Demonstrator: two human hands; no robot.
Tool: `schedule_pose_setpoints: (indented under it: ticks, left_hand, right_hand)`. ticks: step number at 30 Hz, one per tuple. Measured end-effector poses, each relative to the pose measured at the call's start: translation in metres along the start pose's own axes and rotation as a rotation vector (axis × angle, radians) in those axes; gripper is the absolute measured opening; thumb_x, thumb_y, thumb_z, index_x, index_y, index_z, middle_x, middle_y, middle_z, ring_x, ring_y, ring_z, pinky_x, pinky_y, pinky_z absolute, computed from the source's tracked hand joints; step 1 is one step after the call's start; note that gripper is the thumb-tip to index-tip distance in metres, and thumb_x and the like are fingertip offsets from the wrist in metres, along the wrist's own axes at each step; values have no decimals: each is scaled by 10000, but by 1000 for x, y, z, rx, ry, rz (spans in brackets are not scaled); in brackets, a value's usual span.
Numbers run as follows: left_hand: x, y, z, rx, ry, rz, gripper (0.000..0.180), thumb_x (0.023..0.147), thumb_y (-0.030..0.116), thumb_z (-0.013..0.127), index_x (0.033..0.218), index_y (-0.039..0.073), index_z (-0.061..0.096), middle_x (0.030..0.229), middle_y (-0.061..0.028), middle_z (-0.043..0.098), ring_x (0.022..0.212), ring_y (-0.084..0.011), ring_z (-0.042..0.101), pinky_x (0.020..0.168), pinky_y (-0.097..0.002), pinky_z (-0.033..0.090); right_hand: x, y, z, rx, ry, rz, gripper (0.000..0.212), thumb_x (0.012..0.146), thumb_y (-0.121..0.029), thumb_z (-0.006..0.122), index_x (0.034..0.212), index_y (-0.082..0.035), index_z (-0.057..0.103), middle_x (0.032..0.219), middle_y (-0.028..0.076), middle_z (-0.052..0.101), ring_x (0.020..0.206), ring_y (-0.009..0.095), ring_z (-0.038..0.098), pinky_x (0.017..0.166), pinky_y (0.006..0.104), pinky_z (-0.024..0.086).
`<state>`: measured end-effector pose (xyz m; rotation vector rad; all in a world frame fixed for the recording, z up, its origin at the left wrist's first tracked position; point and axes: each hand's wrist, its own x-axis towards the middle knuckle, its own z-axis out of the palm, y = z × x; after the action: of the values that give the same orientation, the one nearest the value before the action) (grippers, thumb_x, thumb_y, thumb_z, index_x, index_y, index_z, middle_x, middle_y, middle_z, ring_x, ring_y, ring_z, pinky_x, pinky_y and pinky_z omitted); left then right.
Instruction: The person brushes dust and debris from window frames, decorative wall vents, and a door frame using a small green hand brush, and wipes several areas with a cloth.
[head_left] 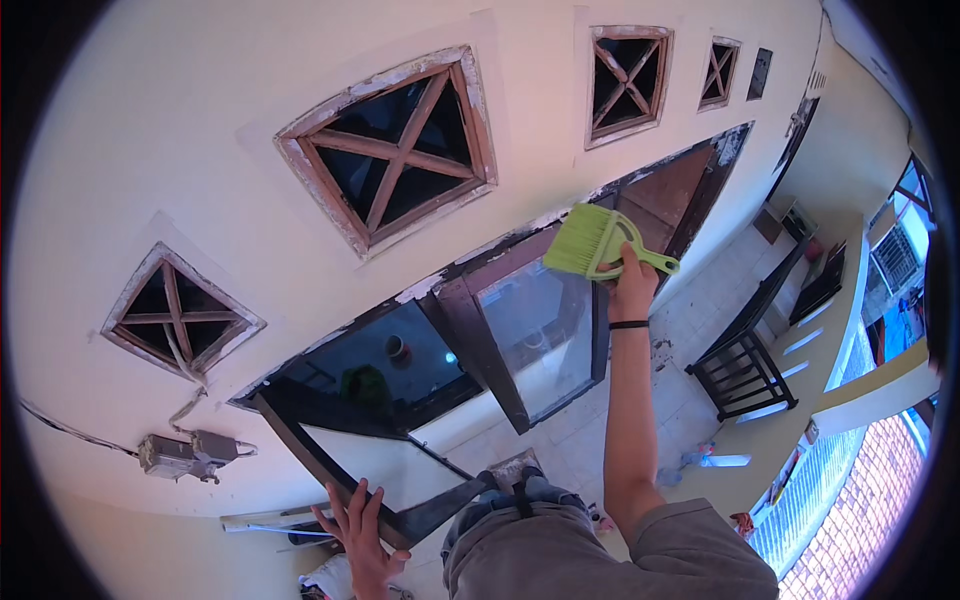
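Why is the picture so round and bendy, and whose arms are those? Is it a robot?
No robot here, just a person with two bare hands! There is one picture, from a camera worn on the head, looking down. Its very wide fisheye lens bends straight edges, and the corners are dark. That's why you see the person's own grey T-shirt at the bottom.

The right hand holds a lime-green hand brush. The left hand holds nothing; its fingers are spread by the dark frame of an open window. I can't tell whether they touch it.

The big pale surface is a wall, with crossed-bar vents and grey boxes on it.
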<state>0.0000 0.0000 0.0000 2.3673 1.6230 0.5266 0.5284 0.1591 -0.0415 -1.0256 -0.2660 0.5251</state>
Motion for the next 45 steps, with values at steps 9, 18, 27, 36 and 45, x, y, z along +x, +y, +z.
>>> schedule_pose_setpoints:
  ticks: [9,18,27,36,45]
  left_hand:
    - [-3,3,-1,37,6,11,1076,925,893,142,1354,37,634,1524,-153,530,1570,-485,197,1207,-705,-94]
    - [7,1,4,64,4,43,1091,923,893,131,1356,21,626,1525,-162,529,1572,-495,182,1211,-702,-93]
    - [10,11,4,10,-12,-42,1109,873,949,195,1411,69,601,1562,-103,499,1582,-464,166,1198,-710,-117]
    - [21,14,8,3,-24,-31,1124,854,966,226,1413,63,594,1585,-97,477,1590,-452,153,1200,-712,-112]
    - [19,17,8,28,-12,-4,1103,863,957,247,1422,67,582,1589,-96,472,1590,-456,150,1203,-706,-109]
  right_hand:
    - [-169,12,54,-445,-968,339,300,1016,-181,650,1117,101,636,934,170,733,656,258,768,573,356,655]
    - [1,-5,18,335,310,-196,319,1072,-153,526,1187,145,546,1043,220,722,843,307,784,656,374,677]
    - [-97,-7,13,-126,-664,535,333,1037,-187,596,1225,88,588,1005,161,733,770,260,777,622,381,669]
    - [-136,36,59,-81,-469,88,303,1062,-127,541,1335,-41,438,1083,156,678,819,276,780,656,375,675]
    - [-14,22,-15,-52,-253,87,335,1064,-204,588,1233,84,572,972,144,745,786,234,774,626,338,650]
